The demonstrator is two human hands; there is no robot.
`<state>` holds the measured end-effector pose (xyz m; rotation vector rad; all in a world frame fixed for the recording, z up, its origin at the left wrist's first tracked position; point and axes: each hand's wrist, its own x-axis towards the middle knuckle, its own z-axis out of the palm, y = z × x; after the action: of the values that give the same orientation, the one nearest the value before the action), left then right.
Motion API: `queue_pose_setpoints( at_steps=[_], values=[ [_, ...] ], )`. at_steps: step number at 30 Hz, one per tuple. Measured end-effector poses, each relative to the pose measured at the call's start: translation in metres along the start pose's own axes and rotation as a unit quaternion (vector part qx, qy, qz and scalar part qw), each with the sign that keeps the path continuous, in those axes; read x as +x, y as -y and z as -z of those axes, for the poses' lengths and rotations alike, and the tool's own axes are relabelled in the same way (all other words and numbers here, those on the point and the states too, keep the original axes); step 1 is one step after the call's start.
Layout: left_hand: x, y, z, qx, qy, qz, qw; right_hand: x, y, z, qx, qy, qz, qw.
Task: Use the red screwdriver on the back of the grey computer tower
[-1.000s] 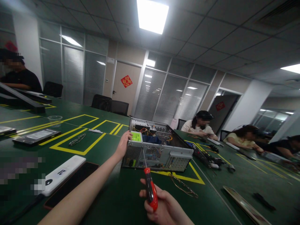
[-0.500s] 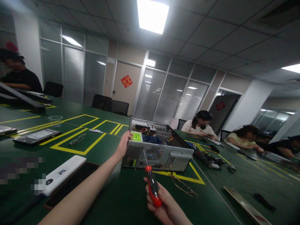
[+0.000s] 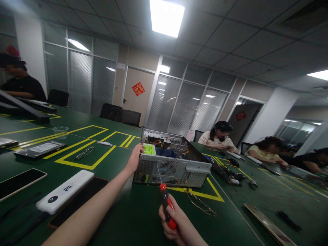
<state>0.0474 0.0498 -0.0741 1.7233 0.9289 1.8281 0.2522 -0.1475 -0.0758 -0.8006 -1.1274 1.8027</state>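
Clamped on screwdriver (image 3: 163, 192) with right hand (image 3: 176, 218), wrapped round red-and-black handle. Pointing away and slightly left, handle low, shaft up toward panel (image 3: 198, 164) of case, near its top edge. At the tip, maybe touching; too small to tell. With left hand (image 3: 134, 160), bent over left corner of case, touching by power supply (image 3: 149, 149); can't tell if gripping or just resting.

Case: on bench (image 3: 123, 215), in front of both hands. Open on top, panel facing camera. Inside, at near left corner, power supply with green label; behind it, red and yellow wires (image 3: 157, 140), also something dark blue. Yellow tape (image 3: 214, 191) on bench, showing past lower right of case.

To the right of case: thin loop of wire (image 3: 201, 204) just in front, pile of dark parts (image 3: 229, 174) near, flat slab (image 3: 270, 223) and black piece (image 3: 289, 220) farther right.

To the left: white device (image 3: 68, 191) marked 21, just beside dark phone (image 3: 82, 198); second phone (image 3: 22, 182) at far left. Beyond: hard drive (image 3: 41, 149), clear cup (image 3: 60, 132), small shiny bundle (image 3: 84, 153) within tape outline.

In background: person in pale top (image 3: 217, 138) and person in yellow (image 3: 266, 152) at right, person in black (image 3: 25, 87) at left, chairs (image 3: 110, 111), door (image 3: 135, 106) with red sign (image 3: 138, 89).
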Motion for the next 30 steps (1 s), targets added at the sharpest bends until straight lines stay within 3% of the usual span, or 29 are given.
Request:
queue_pose_setpoints(
  at_steps=[5,8,12,16,19,24,30],
  values=[
    [0.000,0.001,-0.001,0.000,-0.001,-0.006,1.000,0.001,-0.018,-0.001,-0.131,0.031,-0.048,0.990],
    [0.000,0.001,-0.001,0.001,0.000,-0.006,1.000,0.006,-0.046,-0.001,-0.239,0.034,0.005,0.970],
    [-0.001,0.001,-0.001,-0.003,-0.002,-0.004,1.000,0.020,-0.075,-0.007,-0.304,-0.095,0.081,0.945],
    [0.000,0.002,-0.001,0.002,-0.002,-0.008,1.000,0.042,-0.075,-0.018,-0.302,-0.181,0.147,0.924],
    [0.000,0.002,0.000,0.001,-0.002,-0.013,1.000,0.051,-0.072,-0.022,-0.321,-0.168,0.176,0.915],
    [-0.001,0.000,0.000,0.000,-0.006,-0.009,1.000,0.045,-0.079,-0.019,-0.340,-0.107,0.151,0.922],
    [-0.001,-0.001,0.000,0.000,0.003,-0.014,1.000,0.048,-0.088,-0.014,-0.344,-0.135,0.135,0.919]
  ],
)
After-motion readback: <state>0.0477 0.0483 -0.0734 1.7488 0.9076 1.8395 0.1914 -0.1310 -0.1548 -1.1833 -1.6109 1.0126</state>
